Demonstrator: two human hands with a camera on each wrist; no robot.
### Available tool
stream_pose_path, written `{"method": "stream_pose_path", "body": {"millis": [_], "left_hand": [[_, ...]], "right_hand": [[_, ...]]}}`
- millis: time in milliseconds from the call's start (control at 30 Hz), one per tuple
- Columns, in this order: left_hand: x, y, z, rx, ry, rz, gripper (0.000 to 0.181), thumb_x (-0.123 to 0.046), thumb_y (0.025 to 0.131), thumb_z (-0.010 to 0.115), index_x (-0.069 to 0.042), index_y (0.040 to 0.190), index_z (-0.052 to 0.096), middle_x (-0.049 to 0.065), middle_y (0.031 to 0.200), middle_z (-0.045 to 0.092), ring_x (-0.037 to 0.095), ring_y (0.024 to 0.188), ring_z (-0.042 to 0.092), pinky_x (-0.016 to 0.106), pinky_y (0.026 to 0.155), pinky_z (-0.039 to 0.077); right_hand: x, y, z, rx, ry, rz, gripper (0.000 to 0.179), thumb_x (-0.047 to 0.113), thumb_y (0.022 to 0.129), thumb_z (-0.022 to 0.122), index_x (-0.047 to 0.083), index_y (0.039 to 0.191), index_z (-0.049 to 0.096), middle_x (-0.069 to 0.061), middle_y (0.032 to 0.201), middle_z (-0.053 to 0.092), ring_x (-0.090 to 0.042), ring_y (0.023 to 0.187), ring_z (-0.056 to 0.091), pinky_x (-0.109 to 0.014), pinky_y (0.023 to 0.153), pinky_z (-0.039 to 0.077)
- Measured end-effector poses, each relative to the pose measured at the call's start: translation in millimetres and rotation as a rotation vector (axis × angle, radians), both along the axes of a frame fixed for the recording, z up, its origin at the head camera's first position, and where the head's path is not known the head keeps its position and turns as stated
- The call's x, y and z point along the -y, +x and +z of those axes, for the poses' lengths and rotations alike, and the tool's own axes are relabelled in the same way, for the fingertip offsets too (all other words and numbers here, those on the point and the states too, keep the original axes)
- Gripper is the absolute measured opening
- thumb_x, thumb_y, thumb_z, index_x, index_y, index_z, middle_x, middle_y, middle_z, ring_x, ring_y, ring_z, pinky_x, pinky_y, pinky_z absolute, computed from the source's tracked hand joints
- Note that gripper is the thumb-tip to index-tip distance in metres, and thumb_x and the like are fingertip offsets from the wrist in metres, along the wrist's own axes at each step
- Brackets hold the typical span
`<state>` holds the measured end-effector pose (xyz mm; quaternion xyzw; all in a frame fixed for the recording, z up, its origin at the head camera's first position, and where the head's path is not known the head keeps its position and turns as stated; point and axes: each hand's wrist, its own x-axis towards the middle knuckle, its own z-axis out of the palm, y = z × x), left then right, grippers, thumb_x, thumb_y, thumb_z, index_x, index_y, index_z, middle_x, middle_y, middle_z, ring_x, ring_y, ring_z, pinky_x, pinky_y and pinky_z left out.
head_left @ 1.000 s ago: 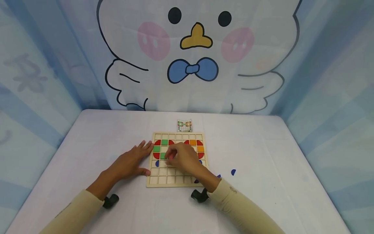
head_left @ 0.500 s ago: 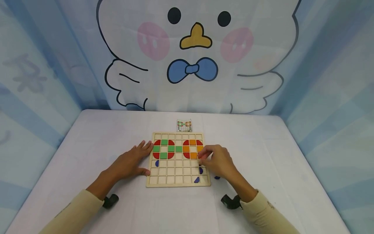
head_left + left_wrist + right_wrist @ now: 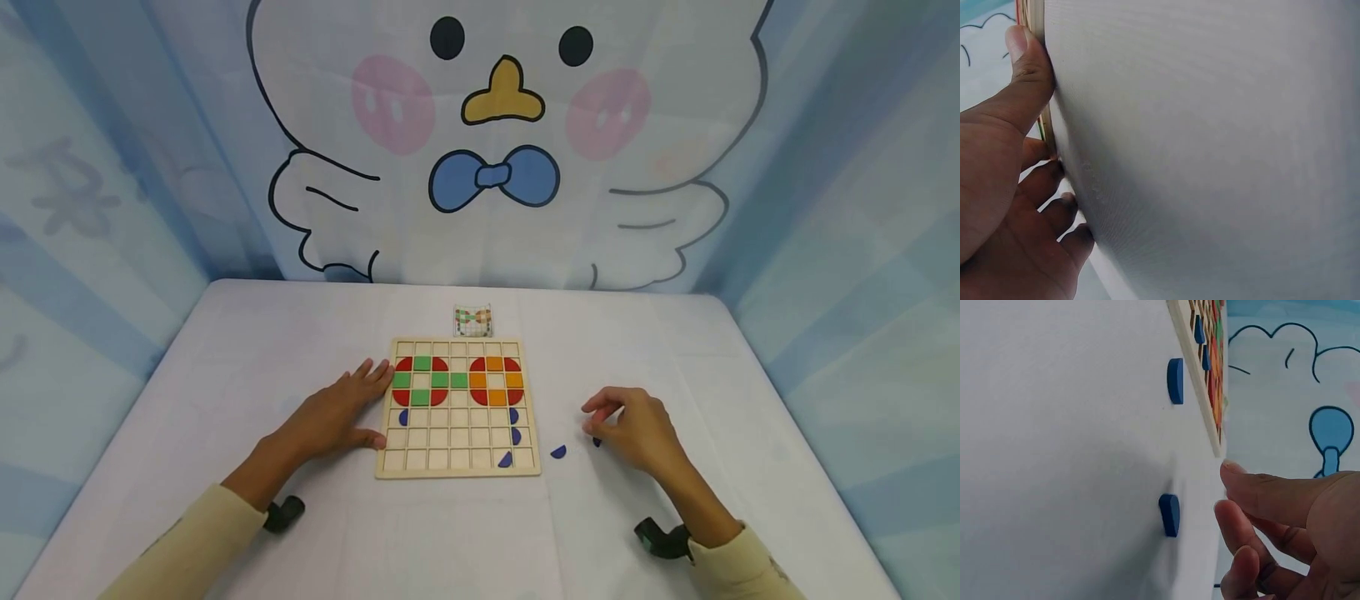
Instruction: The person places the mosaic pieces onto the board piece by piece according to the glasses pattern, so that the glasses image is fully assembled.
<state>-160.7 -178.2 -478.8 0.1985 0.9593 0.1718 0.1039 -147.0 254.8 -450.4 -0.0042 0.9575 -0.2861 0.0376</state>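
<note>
A wooden grid board [image 3: 460,437] lies on the table with red, green and orange pieces forming two rings joined by a green square [image 3: 459,380]. Several blue half-circle pieces sit in its lower cells. My left hand [image 3: 330,419] rests at the board's left edge; in the left wrist view its thumb and fingertips touch that edge. Right of the board, my right hand [image 3: 633,429] hovers over a blue half-circle [image 3: 597,442], partly hidden by the fingers. The right wrist view shows that half-circle [image 3: 1170,515] apart from the fingertips. Another half-circle [image 3: 558,452] lies nearer the board.
A small pattern card [image 3: 473,321] stands or lies just behind the board. The white tablecloth [image 3: 450,542] runs back to a printed curtain [image 3: 510,242]. Each wrist carries a dark camera mount.
My right hand has moved right, from over the board to above the loose half-circle. A blue half-circle now shows in the right-hand column, where the fingers were. The left hand stays put.
</note>
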Motion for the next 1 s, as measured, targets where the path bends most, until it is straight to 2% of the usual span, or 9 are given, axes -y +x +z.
{"method": "stream_pose_path", "body": {"millis": [367, 600, 833, 1000], "left_hand": [[1.4, -2.5, -3.2, 0.004, -0.005, 0.004, 0.113, -0.046, 0.082, 0.089, -0.011, 0.169, 0.027, 0.013, 0.176, 0.027, 0.042, 0.164, 0.02, 0.063, 0.129, 0.029], [0.8, -1.7, -1.6, 0.002, -0.003, 0.002, 0.112, -0.045, 0.081, 0.089, -0.01, 0.168, 0.027, 0.014, 0.176, 0.027, 0.042, 0.164, 0.02, 0.063, 0.129, 0.029], [0.7, 0.5, 1.5, 0.002, 0.018, -0.012, 0.111, -0.043, 0.081, 0.09, -0.006, 0.167, 0.029, 0.016, 0.175, 0.028, 0.043, 0.164, 0.02, 0.06, 0.131, 0.026], [0.1, 0.5, 2.7, 0.011, 0.017, -0.002, 0.112, -0.043, 0.081, 0.09, -0.007, 0.168, 0.029, 0.015, 0.176, 0.028, 0.042, 0.164, 0.02, 0.06, 0.131, 0.026]], "right_hand": [[-17.7, 8.1, -7.1, 0.069, 0.079, -0.018, 0.021, 0.026, 0.086, 0.089, 0.017, 0.101, 0.078, 0.003, 0.085, 0.07, -0.018, 0.078, 0.059, -0.031, 0.061, 0.039], [-14.6, 8.9, -9.6, 0.075, 0.09, -0.002, 0.016, 0.024, 0.086, 0.089, 0.018, 0.094, 0.077, 0.004, 0.081, 0.071, -0.017, 0.079, 0.06, -0.031, 0.062, 0.04], [-6.4, 11.7, -12.1, 0.019, 0.109, 0.02, 0.017, 0.018, 0.085, 0.09, 0.019, 0.09, 0.073, 0.003, 0.08, 0.069, -0.018, 0.079, 0.059, -0.031, 0.064, 0.041], [5.0, 11.3, -10.8, 0.004, 0.069, 0.02, 0.019, 0.014, 0.084, 0.09, 0.019, 0.089, 0.073, 0.004, 0.078, 0.069, -0.017, 0.075, 0.056, -0.031, 0.064, 0.04]]}}
